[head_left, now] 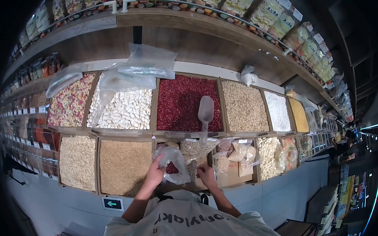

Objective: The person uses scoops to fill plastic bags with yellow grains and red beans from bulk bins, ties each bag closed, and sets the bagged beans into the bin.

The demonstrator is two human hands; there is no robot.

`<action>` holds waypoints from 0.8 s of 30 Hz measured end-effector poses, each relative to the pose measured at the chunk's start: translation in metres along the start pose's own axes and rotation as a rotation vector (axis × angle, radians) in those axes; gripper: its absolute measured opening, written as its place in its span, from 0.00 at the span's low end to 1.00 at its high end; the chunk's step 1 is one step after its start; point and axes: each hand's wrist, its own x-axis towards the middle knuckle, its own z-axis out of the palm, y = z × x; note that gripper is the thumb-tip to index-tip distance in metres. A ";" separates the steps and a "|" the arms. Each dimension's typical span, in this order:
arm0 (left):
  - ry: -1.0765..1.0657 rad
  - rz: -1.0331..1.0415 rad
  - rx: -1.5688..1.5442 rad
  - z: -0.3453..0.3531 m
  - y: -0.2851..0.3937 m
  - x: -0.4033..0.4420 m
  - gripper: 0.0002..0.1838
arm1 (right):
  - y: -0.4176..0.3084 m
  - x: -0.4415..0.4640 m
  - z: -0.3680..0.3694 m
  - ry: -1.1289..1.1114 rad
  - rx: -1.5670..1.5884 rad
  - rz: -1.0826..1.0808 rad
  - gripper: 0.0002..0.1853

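My left hand (pixel 156 170) holds the edge of a clear plastic bag (pixel 180 164) with a small heap of red beans (pixel 171 167) inside. To the right of the bag, my right hand (pixel 206 175) has its fingers curled; whether anything is between them is too small to tell. A clear scoop (pixel 206 109) lies at the front right of the bin of dark red beans (pixel 179 97), its handle over the front edge. Just beyond my hands is a bin of mixed grain (pixel 190 153), partly hidden by the bag.
White beans (pixel 127 108) with plastic bags (pixel 140 65) over them are at the back left. Brown grain (pixel 125 163) fills a front left bin. Bagged goods (pixel 241 155) lie right of my hands. A shelf edge (pixel 193 23) runs above the bins.
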 end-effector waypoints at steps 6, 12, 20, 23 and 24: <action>-0.044 -0.137 -0.106 0.004 0.030 -0.003 0.37 | -0.102 -0.046 0.002 -0.051 0.223 -0.456 0.13; -0.026 -0.072 -0.101 0.003 0.022 -0.004 0.37 | -0.118 -0.048 0.014 -0.242 -0.008 -0.538 0.20; -0.013 -0.062 -0.068 0.001 0.010 -0.004 0.36 | -0.104 -0.017 0.003 0.202 0.262 -0.319 0.17; -0.021 -0.034 -0.055 0.002 0.011 -0.002 0.36 | -0.113 0.003 -0.015 0.251 0.687 -0.055 0.11; -0.021 -0.027 -0.058 0.002 0.015 -0.001 0.36 | -0.120 0.007 -0.022 0.063 0.966 0.134 0.10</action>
